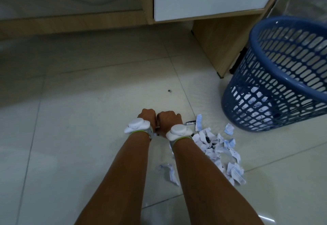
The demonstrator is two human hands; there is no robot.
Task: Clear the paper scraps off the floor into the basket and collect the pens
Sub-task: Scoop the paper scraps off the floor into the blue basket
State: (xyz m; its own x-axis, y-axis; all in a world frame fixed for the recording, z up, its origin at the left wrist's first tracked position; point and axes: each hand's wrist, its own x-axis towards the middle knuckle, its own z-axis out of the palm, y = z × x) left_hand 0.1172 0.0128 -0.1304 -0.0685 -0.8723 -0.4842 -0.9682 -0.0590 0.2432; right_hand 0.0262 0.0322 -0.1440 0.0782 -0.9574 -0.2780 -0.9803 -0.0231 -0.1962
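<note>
We are crouched over the floor (pixel 85 122) with both hands low and knuckle to knuckle: the left hand (pixel 146 116) and the right hand (pixel 168 120) show us only their backs, fingers folded under and out of sight, so we cannot tell how tightly either is closed or what it has hold of. A dark pen (pixel 190 123) pokes out at 3 o'clock from the right hand, and it may be in its grasp or merely lying there. We judge the pen-collecting step to be in hand. The paper scraps (pixel 217 150) lie heaped at 4 o'clock from the hands, with a stray piece (pixel 169 173) between the forearms, all on the tiles. The blue basket (pixel 265 76) stands at 2 o'clock, near the heap but apart from it (some paper already shows through its mesh). Next, we think, the pens need gathering into one hand, which frees the other to scoop the scraps and carry them over the rim.
</note>
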